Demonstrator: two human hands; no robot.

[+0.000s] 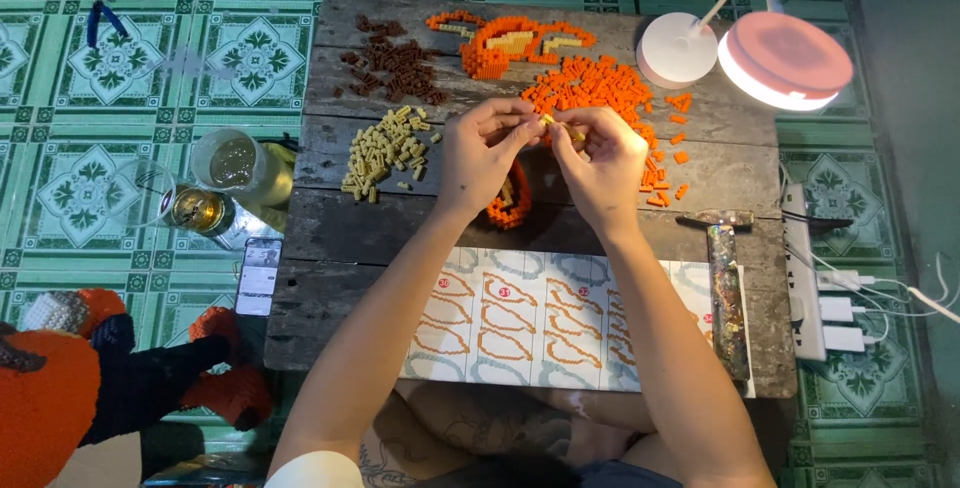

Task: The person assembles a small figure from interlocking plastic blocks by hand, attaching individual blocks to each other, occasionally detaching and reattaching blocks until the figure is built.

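- Left hand (483, 153): fingers curling closed, tips meeting the right hand's over the middle of the table; pinching one end of a small yellow brick (549, 121).
- Right hand (603, 160): fingers closing likewise, pinching the same small piece from the other side; a second tan bit is showing at its fingertips, too small to tell apart clearly.
- Yellow brick: sitting between the two sets of fingertips, raised above the wooden table (340, 308), not touching it.
- Orange part-built model (511, 202): lying on the table directly under the grip, partly hidden by both hands.
- Orange loose bricks (600, 88): spreading just beyond the grip and out past the right hand.
- Tan loose bricks (388, 150): lying to the outside of the left hand, near it.
- Brown loose bricks (395, 63): lying beyond the tan pile, further from the grip.
- Finished orange section (510, 43): lying well beyond the grip, at the far edge.
- Instruction sheet (520, 318): lying on the near side of the grip, between the forearms.
- Desk lamp (780, 58): glowing beyond and outside the right hand.
- Step in hand, as a judgement: two tiny pieces are being pressed together in the air.
- Next move, as a judgement: it is calling for careful stud alignment, a firm squeeze, then seating onto the model below.
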